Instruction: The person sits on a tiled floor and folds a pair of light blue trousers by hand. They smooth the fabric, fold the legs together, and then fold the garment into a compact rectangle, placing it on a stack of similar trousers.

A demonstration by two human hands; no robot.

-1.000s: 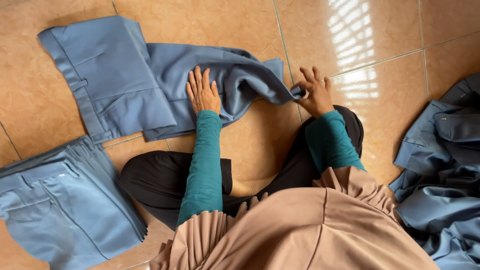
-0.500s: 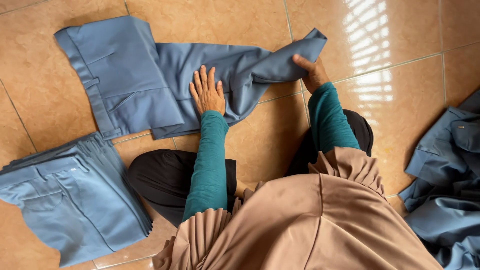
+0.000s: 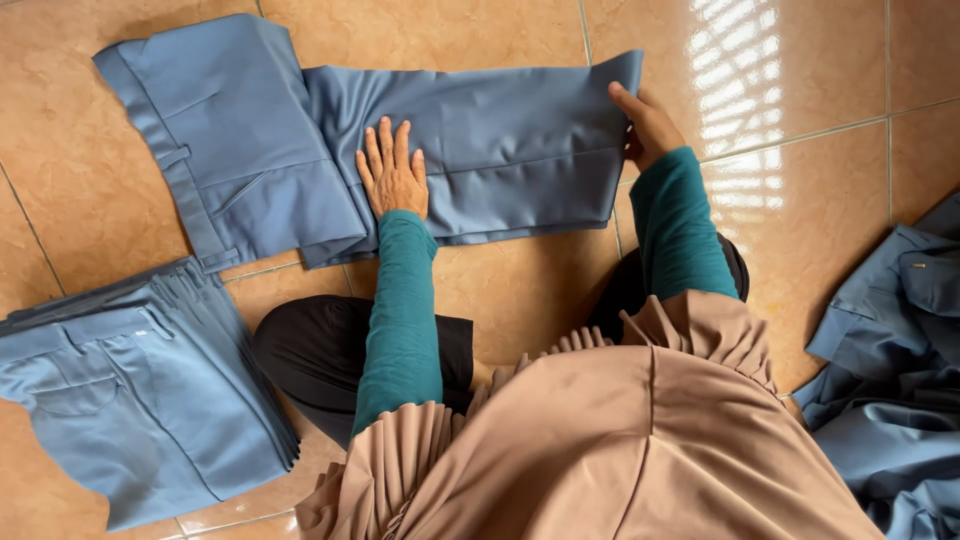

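Our left hand stays flat on the blue trousers — the right hand grip has pulled the leg end flat, rightward.

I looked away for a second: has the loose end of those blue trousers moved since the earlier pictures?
Yes. The trouser leg end, bunched near the left hand before, has been drawn out flat by the right hand, away from the pressing left hand, toward the sunlit tile.

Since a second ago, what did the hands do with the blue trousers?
The right hand pulled the crumpled leg end of the blue-grey cloth trousers out to the right, so it now lies flat and straight. The left hand stayed pressed flat on the fold. The stack of folded blue trousers and loose blue pile did not move.
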